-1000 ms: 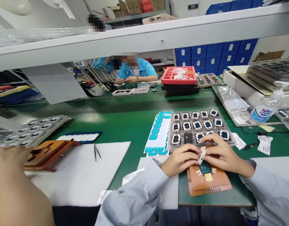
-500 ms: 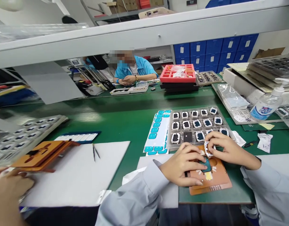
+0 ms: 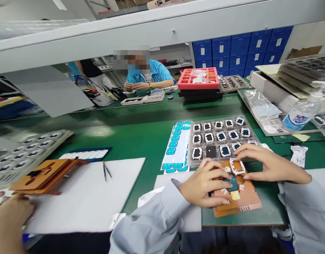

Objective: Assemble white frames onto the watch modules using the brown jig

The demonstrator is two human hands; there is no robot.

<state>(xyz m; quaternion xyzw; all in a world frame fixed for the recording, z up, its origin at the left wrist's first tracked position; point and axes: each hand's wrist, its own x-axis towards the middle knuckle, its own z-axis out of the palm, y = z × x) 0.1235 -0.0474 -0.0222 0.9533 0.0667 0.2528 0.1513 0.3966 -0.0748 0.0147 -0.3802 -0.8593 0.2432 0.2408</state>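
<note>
An orange fixture plate point(image 3: 248, 197) lies at the front edge of the bench, with a teal rounded pad point(image 3: 233, 183) and a small yellow patch on it. My left hand point(image 3: 208, 183) rests over the plate's left side, fingers stretched out, fingertips at the teal pad. Between the thumb and fingers of my right hand point(image 3: 265, 164) is a white rounded frame point(image 3: 242, 172) with an open middle, held at the plate's upper edge. Just behind stands a clear tray point(image 3: 216, 123) of similar white frames with dark centres; one pocket shows only a dark bottom.
Sheets of teal stickers point(image 3: 166, 160) lie left of the tray. A sanitizer bottle point(image 3: 297, 118) stands at right. Tweezers point(image 3: 106, 171) lie on a white mat point(image 3: 80, 201). At far left, another person's hand point(image 3: 13, 211) is near an orange fixture point(image 3: 43, 174). A person in blue point(image 3: 159, 74) sits opposite.
My right hand has opened out a little and the white frame has turned flatter, so its ring shows. My left hand stays put. The person opposite has shifted their hands to the left.
</note>
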